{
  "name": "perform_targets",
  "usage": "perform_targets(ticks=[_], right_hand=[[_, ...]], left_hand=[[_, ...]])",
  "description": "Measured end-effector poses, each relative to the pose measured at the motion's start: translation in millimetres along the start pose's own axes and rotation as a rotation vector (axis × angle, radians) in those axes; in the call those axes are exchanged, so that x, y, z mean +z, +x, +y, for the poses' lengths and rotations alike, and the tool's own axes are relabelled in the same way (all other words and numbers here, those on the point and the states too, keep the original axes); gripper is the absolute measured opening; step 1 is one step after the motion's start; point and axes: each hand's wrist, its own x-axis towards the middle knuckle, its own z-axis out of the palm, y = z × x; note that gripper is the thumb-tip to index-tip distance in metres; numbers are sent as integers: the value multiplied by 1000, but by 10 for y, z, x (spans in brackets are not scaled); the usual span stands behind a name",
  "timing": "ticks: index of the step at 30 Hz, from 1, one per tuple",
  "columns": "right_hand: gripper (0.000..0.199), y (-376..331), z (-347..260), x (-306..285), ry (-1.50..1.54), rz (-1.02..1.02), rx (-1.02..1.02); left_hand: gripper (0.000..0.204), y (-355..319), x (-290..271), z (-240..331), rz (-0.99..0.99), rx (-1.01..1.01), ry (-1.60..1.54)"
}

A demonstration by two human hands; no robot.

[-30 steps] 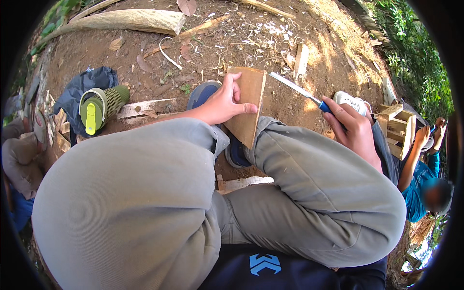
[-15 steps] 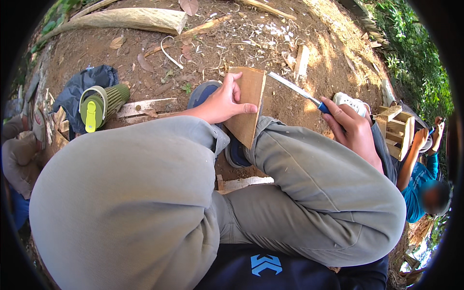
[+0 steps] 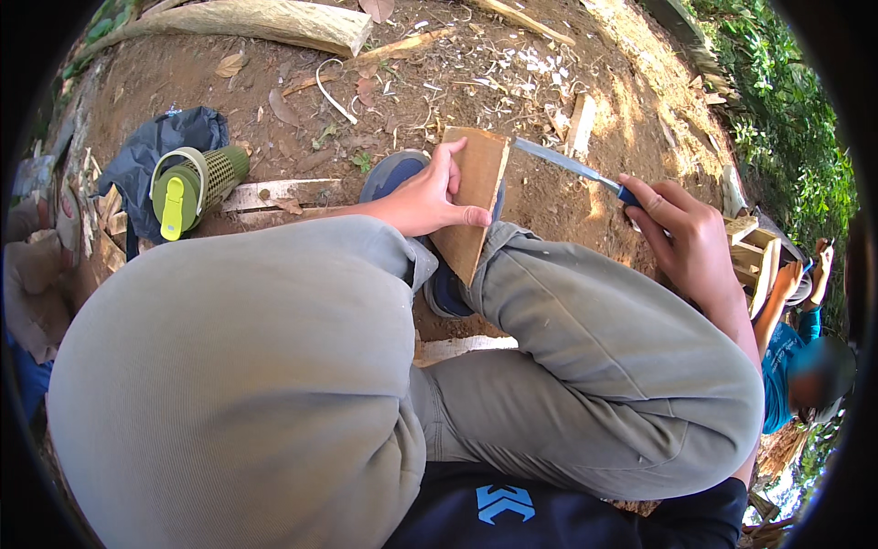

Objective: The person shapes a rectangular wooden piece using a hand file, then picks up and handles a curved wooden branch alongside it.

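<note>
Nearest the camera, the person's bent knees in grey trousers fill the lower half of the view, the left knee large at lower left, the right one crossing toward the right edge.

Just beyond the knees, the left hand grips a flat wooden board that stands tilted on edge between the legs. The thumb lies across the board's near face and the fingers wrap around its left edge, pressed together on the wood. The lower corner of the board sits against the right trouser leg, above a blue shoe that shows behind and beneath it.

To the right, the right hand is closed around the blue handle of a chisel. Its metal blade runs up and left, and the tip meets the upper right corner of the board.

On the left, a green bottle with a mesh sleeve lies on its side against a dark blue cloth, with a pale wooden slat just beside it on the ground.

Farther out, the bare earth is strewn with wood shavings, dry leaves and sticks. A thick log lies across the top left. At the far right, another person in a teal shirt sits beside a small wooden frame, with green plants beyond.
</note>
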Motion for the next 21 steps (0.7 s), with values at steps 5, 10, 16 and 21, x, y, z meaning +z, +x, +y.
perform_targets(ticks=[5, 10, 16, 21], right_hand=[[31, 110, -57, -120, 145, -100, 36], [27, 310, -330, -386, -84, -191, -37], [16, 526, -565, -597, -146, -301, -15], [10, 463, -996, -501, -391, -392, 123]], left_hand=[[119, -32, 4, -73, 52, -74, 85], [74, -74, -107, -13, -154, -236, 70], [68, -69, -95, 232, -241, -232, -69], [64, 41, 29, 216, -273, -165, -115]])
